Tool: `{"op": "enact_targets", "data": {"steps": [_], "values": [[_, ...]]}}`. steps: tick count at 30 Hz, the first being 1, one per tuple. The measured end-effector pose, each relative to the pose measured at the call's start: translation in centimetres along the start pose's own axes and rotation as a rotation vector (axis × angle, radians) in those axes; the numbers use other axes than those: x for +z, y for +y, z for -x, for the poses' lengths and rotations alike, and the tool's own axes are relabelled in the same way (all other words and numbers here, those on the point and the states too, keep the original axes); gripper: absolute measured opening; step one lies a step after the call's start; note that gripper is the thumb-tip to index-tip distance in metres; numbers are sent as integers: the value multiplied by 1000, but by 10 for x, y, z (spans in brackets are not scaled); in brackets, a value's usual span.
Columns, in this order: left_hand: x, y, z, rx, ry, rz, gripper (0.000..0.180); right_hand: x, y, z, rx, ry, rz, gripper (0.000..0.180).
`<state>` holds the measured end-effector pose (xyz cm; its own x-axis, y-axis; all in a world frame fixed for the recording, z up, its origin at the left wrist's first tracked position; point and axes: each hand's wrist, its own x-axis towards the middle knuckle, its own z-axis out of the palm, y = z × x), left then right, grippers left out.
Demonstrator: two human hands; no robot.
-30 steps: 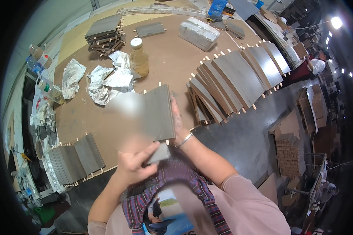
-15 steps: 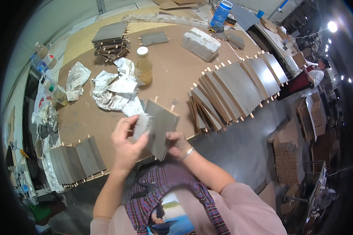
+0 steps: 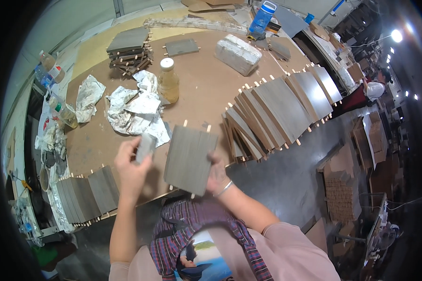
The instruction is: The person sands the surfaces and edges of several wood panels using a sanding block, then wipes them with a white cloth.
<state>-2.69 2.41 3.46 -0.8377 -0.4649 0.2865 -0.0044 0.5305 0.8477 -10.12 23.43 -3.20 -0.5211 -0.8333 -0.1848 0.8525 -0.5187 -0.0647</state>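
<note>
Grey panel (image 3: 191, 160): right hand (image 3: 217, 176) gripping near front edge of desk (image 3: 199, 89); left hand (image 3: 132, 164), pinching block (image 3: 146, 147), drawing away, contact apparently pausing.

You are in a workshop
Pegged grey panels (image 3: 283, 105) line your desk (image 3: 197, 91); stacked cardboard (image 3: 341, 194) stands to your right.

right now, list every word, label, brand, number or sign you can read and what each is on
No whole word, number or sign can be read.
Shirt: dark letters, cut off by the picture's lower edge.
Bottle at far left: red and white label, too small to read.
Blue jug: any print is too small to read.
Held board: no print seen on the facing side.
Grey block: blurred, no print seen.
</note>
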Motion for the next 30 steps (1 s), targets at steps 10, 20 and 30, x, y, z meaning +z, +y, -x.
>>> {"op": "enact_targets", "data": {"steps": [10, 20, 30], "values": [[13, -5, 39, 238, -78, -180, 39, 15, -14, -21, -219, 69, 54, 85], [-22, -12, 48, -449, -48, 870, 44, -26, -19, -21, -20, 237, -10, 42], [3, 3, 43, -415, -328, 878, 54, -15, 28, -28, -114, 136, 662, 55]]}}
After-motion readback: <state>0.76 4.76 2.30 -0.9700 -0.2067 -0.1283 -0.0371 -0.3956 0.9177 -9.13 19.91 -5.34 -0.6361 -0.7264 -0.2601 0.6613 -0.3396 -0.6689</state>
